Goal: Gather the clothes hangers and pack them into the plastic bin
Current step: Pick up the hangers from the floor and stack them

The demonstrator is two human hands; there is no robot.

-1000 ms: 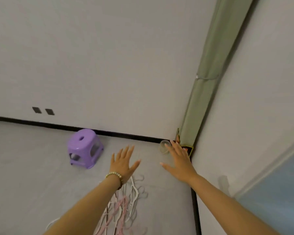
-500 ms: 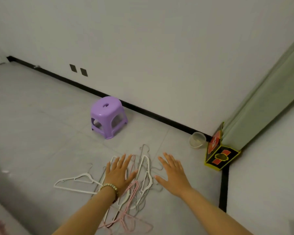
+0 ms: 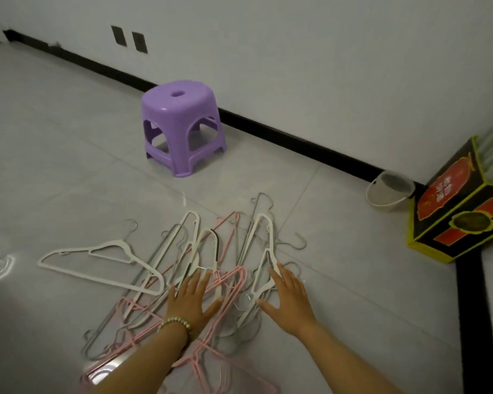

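I am holding my left grip (image 3: 189,302) and my right grip (image 3: 290,301) flat, fingers spread, gripping nothing, above the tangled clothes hangers (image 3: 195,245) lying on the floor (image 3: 69,166).

Head camera, your only view | looks forward and down at the floor (image 3: 69,166) | close above your left hand (image 3: 189,301), right hand (image 3: 289,298)

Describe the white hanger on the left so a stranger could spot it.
Find the purple stool by the wall, then look nearer, to the pile of hangers. The white hanger lies at the pile's left edge. Unlike the tangled pink and grey ones, it sticks out mostly clear.
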